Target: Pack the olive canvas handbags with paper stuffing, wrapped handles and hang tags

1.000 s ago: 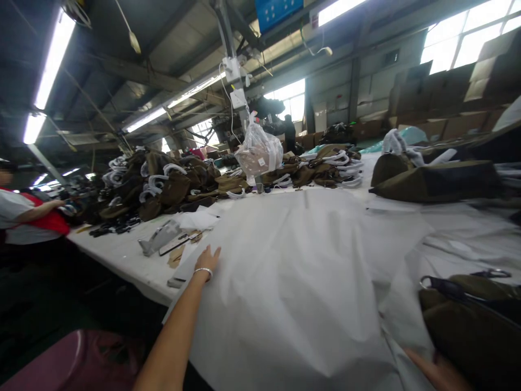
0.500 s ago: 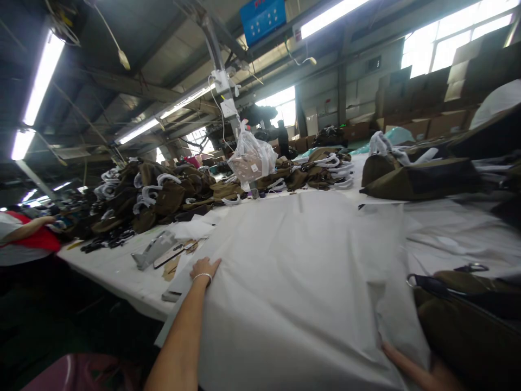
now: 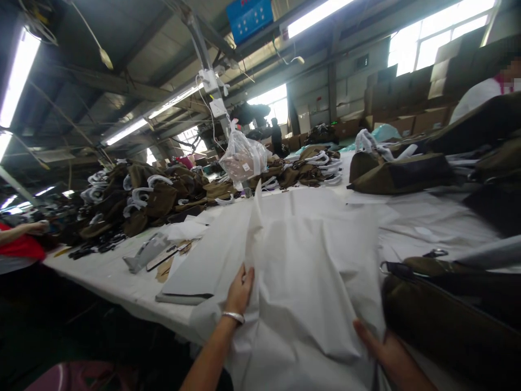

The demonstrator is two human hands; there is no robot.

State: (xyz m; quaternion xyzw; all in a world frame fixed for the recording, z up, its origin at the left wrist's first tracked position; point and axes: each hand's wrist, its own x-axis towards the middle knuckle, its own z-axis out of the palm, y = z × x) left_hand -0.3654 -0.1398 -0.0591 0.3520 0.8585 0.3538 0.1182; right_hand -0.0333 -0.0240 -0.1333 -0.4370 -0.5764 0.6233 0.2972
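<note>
A large, creased white sheet [image 3: 301, 271], paper or thin plastic, spreads over the table in front of me. My left hand [image 3: 241, 290], with a bracelet at the wrist, is closed on its left edge, where the material rises in a fold. On the lower right, my right hand [image 3: 380, 347] grips the opposite edge; its thumb lies on top and the other fingers are mostly hidden. Just beyond that hand lies a dark olive bag [image 3: 443, 309] with a metal ring and clip. A stack of flat white sheets [image 3: 203, 266] rests left of my left hand.
Olive bags with white-wrapped handles [image 3: 158, 198] are heaped at the back left. A clear plastic bag [image 3: 243, 157] hangs from a post. A phone [image 3: 163, 258] and grey pouch [image 3: 144, 252] lie left. People stand at both sides.
My left hand has moved right, drawing the sheet's left edge with it and uncovering the stack beneath. The sheet is now narrower and more wrinkled. My right hand shows more and has shifted left.
</note>
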